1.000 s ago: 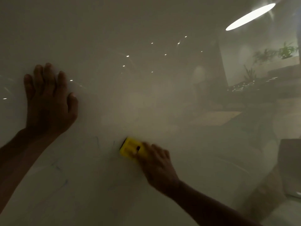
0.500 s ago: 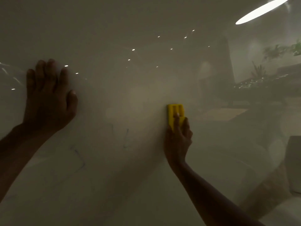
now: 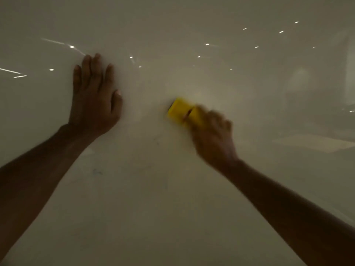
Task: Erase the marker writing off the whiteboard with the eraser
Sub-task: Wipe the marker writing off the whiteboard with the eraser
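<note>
A glossy whiteboard (image 3: 172, 208) fills the whole view. My right hand (image 3: 213, 137) is closed around a yellow eraser (image 3: 181, 111) and presses it flat on the board at the centre; both are blurred by motion. The eraser points up and to the left. Flat on the board to the left lies my left hand (image 3: 94, 100), fingers together and pointing up, holding nothing. Faint marker traces (image 3: 97, 172) remain below the hands, with another faint stroke (image 3: 157, 142) just under the eraser.
The board's surface mirrors small ceiling lights (image 3: 207, 44) and a dim room at the right (image 3: 317, 143). No board edge or tray is in view.
The eraser went from lower left up to the right, upright, and is now tilted left again. The view has shifted, so my left hand sits nearer the centre. Fewer marker lines show.
</note>
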Motion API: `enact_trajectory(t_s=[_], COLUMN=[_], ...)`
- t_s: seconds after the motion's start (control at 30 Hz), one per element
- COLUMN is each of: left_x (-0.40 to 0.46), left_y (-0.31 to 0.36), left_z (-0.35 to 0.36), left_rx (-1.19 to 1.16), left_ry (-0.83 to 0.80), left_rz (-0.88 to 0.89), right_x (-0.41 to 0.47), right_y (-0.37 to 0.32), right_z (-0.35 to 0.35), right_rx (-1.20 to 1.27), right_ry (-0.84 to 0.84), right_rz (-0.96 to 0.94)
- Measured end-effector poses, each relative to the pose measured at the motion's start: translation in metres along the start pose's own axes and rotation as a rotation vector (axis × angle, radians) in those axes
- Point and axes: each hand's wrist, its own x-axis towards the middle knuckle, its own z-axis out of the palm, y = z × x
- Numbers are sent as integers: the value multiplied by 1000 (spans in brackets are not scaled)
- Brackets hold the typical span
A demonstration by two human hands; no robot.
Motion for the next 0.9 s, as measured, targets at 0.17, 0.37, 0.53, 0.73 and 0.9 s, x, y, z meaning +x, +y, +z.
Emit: enact_trajectory(t_s=[0.17,0.37,0.53,0.73,0.9], left_x=[-28,-65,-100,-138,-163], left_y=[-30,-57,-82,-113,-128], left_z=[-12,-25,-36,-48,-55], left_rx=[35,37,43,55,72], left_ry=[-22,-48,-78,-128,-165], left_rz=[-61,-113,-167,-226,-239], right_x=[11,-99,-5,-9,-104], right_y=[-44,-100,-92,-177,-241], right_z=[7,42,26,47,86], right_rx=[14,37,33,101,195], right_ry=[115,-261,-81,-1,-328], right_rz=[279,-541,-97,65,-617])
